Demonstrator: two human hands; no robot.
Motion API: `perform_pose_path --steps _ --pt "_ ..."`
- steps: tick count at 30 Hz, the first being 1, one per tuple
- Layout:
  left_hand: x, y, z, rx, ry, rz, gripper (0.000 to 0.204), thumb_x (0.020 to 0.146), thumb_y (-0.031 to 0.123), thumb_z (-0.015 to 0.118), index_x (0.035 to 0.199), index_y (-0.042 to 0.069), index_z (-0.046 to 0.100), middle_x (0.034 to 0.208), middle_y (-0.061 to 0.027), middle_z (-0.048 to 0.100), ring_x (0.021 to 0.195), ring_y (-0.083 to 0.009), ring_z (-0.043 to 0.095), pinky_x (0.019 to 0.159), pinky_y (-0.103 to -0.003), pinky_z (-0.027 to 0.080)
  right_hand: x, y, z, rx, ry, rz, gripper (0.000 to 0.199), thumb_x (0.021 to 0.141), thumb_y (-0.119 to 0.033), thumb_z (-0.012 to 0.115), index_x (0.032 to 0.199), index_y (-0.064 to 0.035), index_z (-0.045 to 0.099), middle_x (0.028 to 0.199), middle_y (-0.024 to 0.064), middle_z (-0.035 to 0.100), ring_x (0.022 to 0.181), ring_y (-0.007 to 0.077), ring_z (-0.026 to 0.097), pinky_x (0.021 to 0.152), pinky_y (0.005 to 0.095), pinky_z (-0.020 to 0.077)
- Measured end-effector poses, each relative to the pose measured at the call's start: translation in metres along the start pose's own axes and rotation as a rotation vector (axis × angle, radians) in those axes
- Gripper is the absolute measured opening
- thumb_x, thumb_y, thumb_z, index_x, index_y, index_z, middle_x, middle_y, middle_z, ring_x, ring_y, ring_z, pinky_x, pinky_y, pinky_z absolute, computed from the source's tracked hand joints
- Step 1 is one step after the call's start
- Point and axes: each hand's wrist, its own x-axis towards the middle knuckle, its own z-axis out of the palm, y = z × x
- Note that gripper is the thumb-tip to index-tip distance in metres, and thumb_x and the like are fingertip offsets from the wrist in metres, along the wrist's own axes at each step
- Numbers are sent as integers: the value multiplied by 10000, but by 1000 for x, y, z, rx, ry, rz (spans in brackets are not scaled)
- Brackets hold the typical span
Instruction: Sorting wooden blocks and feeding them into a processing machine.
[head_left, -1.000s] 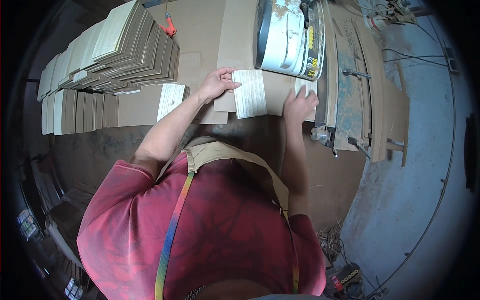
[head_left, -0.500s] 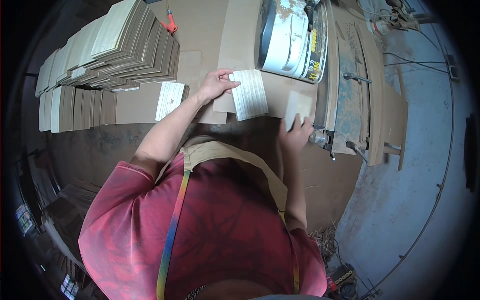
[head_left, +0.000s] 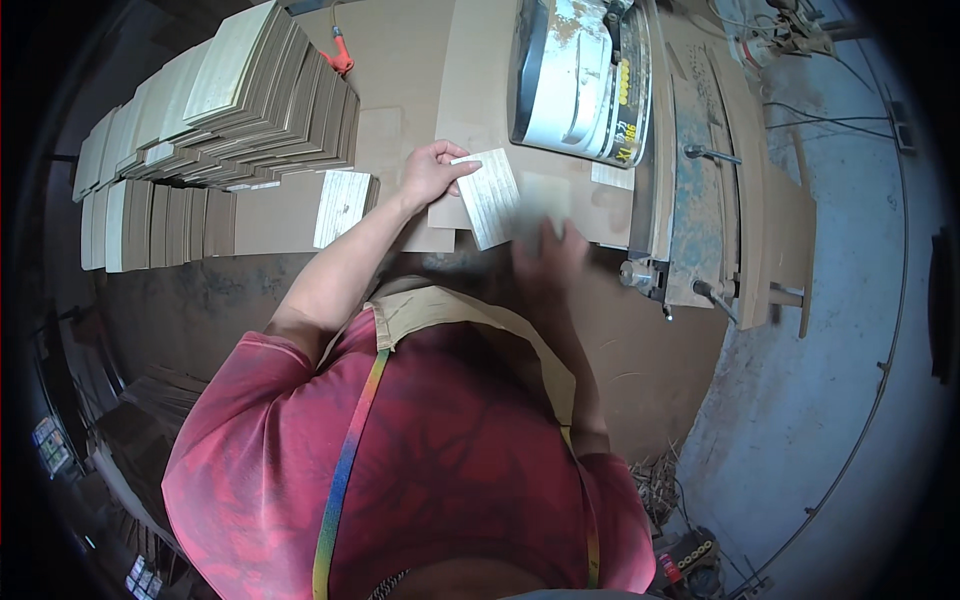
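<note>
Head view showed the left hand (head_left: 430, 180) pinching a pale board (head_left: 488, 200) near the counter (head_left: 275, 220)'s front edge; the right hand (head_left: 552, 255), blurred, gripped a second board (head_left: 546, 195) beside it.

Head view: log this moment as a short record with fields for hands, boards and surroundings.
left hand: pinching a streaked board near its upper left corner
right hand: motion-blurred, at a blurred board; grip unclear
left side: stacked boards
beyond hands: cardboard, red-handled tool
upper right: white-cased object
</note>
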Motion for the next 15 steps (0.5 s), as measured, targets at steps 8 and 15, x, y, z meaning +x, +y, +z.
perform_pose_path --steps 8,15 --pt "-2 5 2 -142 -134 5 281 920 60 891 1113 -42 715 823 -51 680 593 -104 637 517 -220 561 62 85 15 -414 291 18 483 925 -193 771 1364 -7 695 1347 291 617 1161 476 595 1024 560 527" --pt "14 -11 12 77 -3 30 237 931 35 873 1083 -55 717 817 -52 683 587 -103 632 542 -214 572 47 -41 23 43 -51 -72 606 858 -288 836 1380 -26 674 1374 287 597 1154 466 597 955 538 550"
